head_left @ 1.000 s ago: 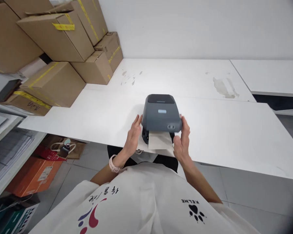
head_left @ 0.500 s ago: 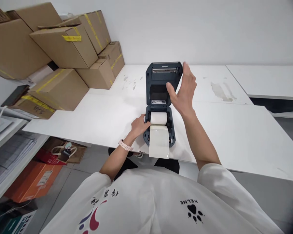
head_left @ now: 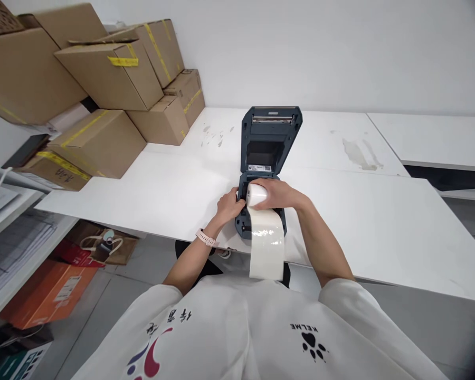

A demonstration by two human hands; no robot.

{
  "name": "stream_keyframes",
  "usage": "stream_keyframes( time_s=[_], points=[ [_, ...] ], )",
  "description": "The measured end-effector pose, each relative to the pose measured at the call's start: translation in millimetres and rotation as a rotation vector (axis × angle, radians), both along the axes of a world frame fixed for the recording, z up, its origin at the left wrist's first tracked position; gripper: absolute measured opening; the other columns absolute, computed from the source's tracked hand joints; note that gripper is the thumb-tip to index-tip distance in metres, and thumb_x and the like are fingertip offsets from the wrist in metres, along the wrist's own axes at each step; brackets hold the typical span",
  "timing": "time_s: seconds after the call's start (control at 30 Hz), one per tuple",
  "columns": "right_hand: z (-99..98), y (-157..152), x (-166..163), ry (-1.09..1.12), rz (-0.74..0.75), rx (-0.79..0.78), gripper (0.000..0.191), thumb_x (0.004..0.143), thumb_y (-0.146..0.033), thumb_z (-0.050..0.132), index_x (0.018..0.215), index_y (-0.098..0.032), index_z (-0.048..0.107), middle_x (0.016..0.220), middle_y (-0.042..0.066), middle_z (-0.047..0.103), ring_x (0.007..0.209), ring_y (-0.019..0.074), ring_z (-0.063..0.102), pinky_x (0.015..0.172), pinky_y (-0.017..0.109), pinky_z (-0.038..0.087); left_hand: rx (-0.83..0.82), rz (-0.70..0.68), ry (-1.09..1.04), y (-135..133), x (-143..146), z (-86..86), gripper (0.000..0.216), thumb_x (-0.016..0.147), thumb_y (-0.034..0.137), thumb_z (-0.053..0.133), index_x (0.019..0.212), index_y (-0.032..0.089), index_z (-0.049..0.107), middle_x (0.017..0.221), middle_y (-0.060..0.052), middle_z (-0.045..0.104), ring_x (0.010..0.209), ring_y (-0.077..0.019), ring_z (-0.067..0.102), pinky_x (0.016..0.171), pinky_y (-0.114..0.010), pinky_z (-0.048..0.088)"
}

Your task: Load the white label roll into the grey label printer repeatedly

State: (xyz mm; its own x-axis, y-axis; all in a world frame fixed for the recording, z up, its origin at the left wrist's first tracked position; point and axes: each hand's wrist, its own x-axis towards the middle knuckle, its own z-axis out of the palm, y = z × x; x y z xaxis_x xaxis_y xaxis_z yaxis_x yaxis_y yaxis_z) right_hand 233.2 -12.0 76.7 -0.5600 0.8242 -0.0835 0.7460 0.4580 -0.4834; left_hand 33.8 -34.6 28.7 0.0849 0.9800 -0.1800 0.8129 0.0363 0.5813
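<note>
A dark grey label printer [head_left: 266,158] stands near the front edge of the white table [head_left: 360,211], its lid tipped up and back. My right hand [head_left: 277,194] is wrapped round a white label roll [head_left: 256,195] lifted just above the printer's bay. A loose strip of labels [head_left: 266,248] hangs from the roll down past the table edge. My left hand [head_left: 229,205] presses on the printer's left side, its fingers curled against the casing. A pink watch sits on that wrist.
Brown cardboard boxes [head_left: 103,95] with yellow tape are stacked on the table's far left against the wall. A second white table [head_left: 439,137] adjoins on the right. Shelves [head_left: 8,221], an orange box [head_left: 51,285] and a bag lie on the floor at the left.
The printer lid went from closed to fully raised. My right hand let go of the lid, came down and lifted the roll out of the bay; the strip now hangs lower.
</note>
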Motion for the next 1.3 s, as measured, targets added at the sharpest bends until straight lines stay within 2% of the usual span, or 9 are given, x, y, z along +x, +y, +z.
stream_keyframes(
  time_s=[0.13,0.3,0.43,0.57,0.77,0.9,1.03,1.17,1.3],
  points=[
    [4.3,-38.3,59.4,0.501,-0.085,-0.053,0.08,0.07,-0.045,0.084,0.142,-0.029,0.054,0.145,0.007,0.06,0.129,0.031,0.06,0.108,0.044,0.05,-0.007,0.006,-0.044,-0.8,-1.0,-1.9,0.058,0.086,0.028,0.049,0.143,0.019,0.052,0.099,-0.008,0.073,0.097,-0.0281,0.069,0.079,-0.036,0.049],
    [-62.0,-61.7,112.7,0.934,-0.592,-0.007,0.089,0.059,-0.042,0.092,0.138,-0.023,0.056,0.139,0.013,0.063,0.129,0.0324,0.06,0.109,0.046,0.049,0.002,0.028,-0.073,-2.1,-0.2,-3.7,0.059,0.085,0.026,0.048,0.143,0.018,0.053,0.097,-0.007,0.073,0.093,-0.0276,0.068,0.076,-0.035,0.048],
    [-116.8,-61.3,126.7,1.049,-0.816,-0.062,0.092,0.054,-0.044,0.092,0.135,-0.021,0.054,0.143,0.016,0.061,0.132,0.0325,0.059,0.113,0.048,0.047,0.009,0.033,-0.075,-2.0,0.2,-6.7,0.059,0.084,0.026,0.048,0.143,0.02,0.053,0.098,-0.007,0.073,0.094,-0.0272,0.067,0.075,-0.035,0.048],
    [-134.1,-63.2,133.7,0.958,-0.807,-0.094,0.104,0.058,-0.043,0.091,0.148,-0.024,0.042,0.145,0.016,0.06,0.131,0.0299,0.061,0.111,0.048,0.049,0.005,0.04,-0.086,-2.6,0.3,-7.2,0.06,0.084,0.026,0.048,0.143,0.02,0.053,0.098,-0.007,0.073,0.093,-0.027,0.067,0.074,-0.035,0.048],
    [-96.5,-61.0,107.5,0.893,-0.798,-0.07,0.071,0.059,-0.047,0.088,0.121,-0.019,0.065,0.128,0.017,0.071,0.116,0.0341,0.068,0.099,0.049,0.056,0.004,0.056,-0.094,-3.5,0.7,-7.1,0.06,0.083,0.026,0.048,0.142,0.02,0.054,0.097,-0.006,0.072,0.09,-0.0253,0.067,0.073,-0.034,0.048],
    [-36.2,-50.0,65.0,0.842,-0.504,0.001,0.068,0.066,-0.048,0.082,0.126,-0.02,0.065,0.126,0.013,0.072,0.118,0.0337,0.067,0.102,0.049,0.054,0.003,0.064,-0.1,-4.1,0.9,-5.2,0.06,0.083,0.026,0.048,0.142,0.02,0.054,0.098,-0.007,0.072,0.091,-0.0257,0.067,0.073,-0.034,0.047],
    [10.8,-24.8,23.9,0.27,-0.176,0.152,0.077,0.07,-0.047,0.08,0.14,-0.025,0.055,0.139,0.011,0.063,0.126,0.0358,0.06,0.107,0.051,0.048,-0.004,0.072,-0.096,-5.3,1.8,-3.1,0.06,0.083,0.027,0.05,0.142,0.021,0.055,0.102,-0.007,0.073,0.094,-0.0265,0.067,0.074,-0.034,0.048],
    [23.1,-2.8,-4.8,-0.273,-0.028,0.185,0.078,0.074,-0.049,0.075,0.143,-0.022,0.052,0.127,0.017,0.067,0.12,0.0402,0.061,0.102,0.052,0.045,-0.005,0.08,-0.116,-5.5,2.2,-5.1,0.059,0.083,0.027,0.051,0.142,0.023,0.055,0.106,-0.006,0.074,0.098,-0.0259,0.069,0.077,-0.033,0.049],
    [20.8,0.2,-12.2,-0.353,-0.01,0.174,0.078,0.075,-0.048,0.073,0.144,-0.022,0.05,0.128,0.017,0.066,0.12,0.0382,0.06,0.102,0.049,0.044,0.005,0.083,-0.141,-4.6,1.5,-8.0,0.058,0.083,0.026,0.052,0.141,0.023,0.056,0.105,-0.006,0.075,0.099,-0.0266,0.069,0.079,-0.034,0.05]
  ],
)
